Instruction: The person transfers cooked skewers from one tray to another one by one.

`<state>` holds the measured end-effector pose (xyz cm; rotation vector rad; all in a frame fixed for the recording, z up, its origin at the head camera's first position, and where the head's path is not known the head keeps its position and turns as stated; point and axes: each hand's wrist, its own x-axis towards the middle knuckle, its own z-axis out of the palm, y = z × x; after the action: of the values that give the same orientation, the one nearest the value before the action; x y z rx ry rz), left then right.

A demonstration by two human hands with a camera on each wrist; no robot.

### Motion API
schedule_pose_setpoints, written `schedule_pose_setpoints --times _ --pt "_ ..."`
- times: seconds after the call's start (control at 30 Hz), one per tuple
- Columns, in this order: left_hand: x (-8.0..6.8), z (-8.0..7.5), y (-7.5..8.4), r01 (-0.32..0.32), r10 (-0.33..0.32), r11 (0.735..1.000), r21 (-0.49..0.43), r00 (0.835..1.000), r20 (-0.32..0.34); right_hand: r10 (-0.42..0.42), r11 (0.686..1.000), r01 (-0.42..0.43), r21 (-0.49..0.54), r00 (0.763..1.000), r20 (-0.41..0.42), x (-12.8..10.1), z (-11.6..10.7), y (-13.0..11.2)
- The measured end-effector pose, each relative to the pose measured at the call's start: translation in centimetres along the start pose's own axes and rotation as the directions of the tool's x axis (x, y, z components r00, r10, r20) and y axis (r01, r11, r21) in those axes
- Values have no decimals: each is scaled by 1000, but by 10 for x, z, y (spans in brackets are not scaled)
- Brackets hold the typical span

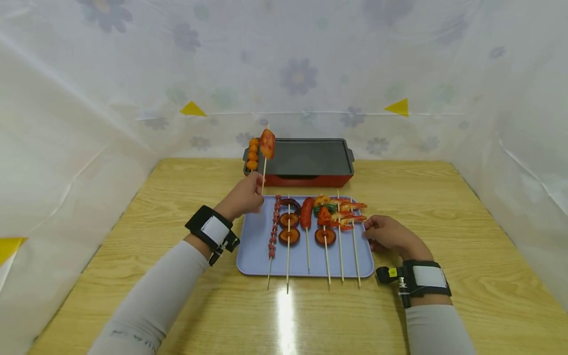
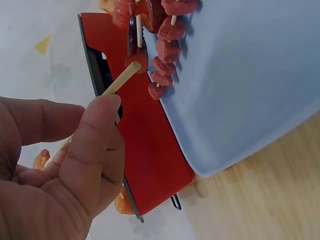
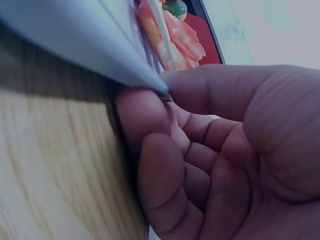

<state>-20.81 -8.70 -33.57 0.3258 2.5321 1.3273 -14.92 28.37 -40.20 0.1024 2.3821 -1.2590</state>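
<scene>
My left hand (image 1: pixel 246 196) pinches the wooden stick (image 2: pixel 121 79) of a skewer with one orange-red piece (image 1: pixel 267 143) on top, held upright above the tray's far left corner. The blue tray (image 1: pixel 255 256) lies on the wooden table and carries several skewers: small red pieces (image 1: pixel 272 231), dark round slices (image 1: pixel 289 235), a red sausage (image 1: pixel 306 212), and shrimp (image 1: pixel 350 217). My right hand (image 1: pixel 390 235) grips the tray's right edge (image 3: pixel 120 55), thumb over the rim and fingers curled under it. A skewer of orange balls (image 1: pixel 253 154) lies at the left end of the grill.
A red electric grill (image 1: pixel 310 160) with a dark plate stands behind the tray near the table's far edge. A flowered plastic sheet (image 1: pixel 297 74) walls in the table on three sides. Skewer sticks (image 1: pixel 328 278) overhang the tray's near edge.
</scene>
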Motion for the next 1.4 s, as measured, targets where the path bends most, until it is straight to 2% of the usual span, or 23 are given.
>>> schedule_pose_setpoints --times 0.27,0.43,0.87,1.07,1.4 --pt "-20 14 -9 68 -69 994 -90 998 -8 -9 1000 9 11 1000 7 -1 -2 -2" --pt "-40 21 -11 102 -102 993 -52 995 1 -5 1000 5 11 1000 10 1 -1 0" --pt "-84 32 -22 155 -158 987 42 984 87 -19 1000 19 0 1000 8 0 -1 -1" --pt "-93 41 -26 165 -172 983 79 981 89 -22 1000 22 1 1000 6 0 -1 -1" --pt "-96 49 -28 161 -172 978 136 982 77 -31 999 31 -16 999 13 2 -1 1"
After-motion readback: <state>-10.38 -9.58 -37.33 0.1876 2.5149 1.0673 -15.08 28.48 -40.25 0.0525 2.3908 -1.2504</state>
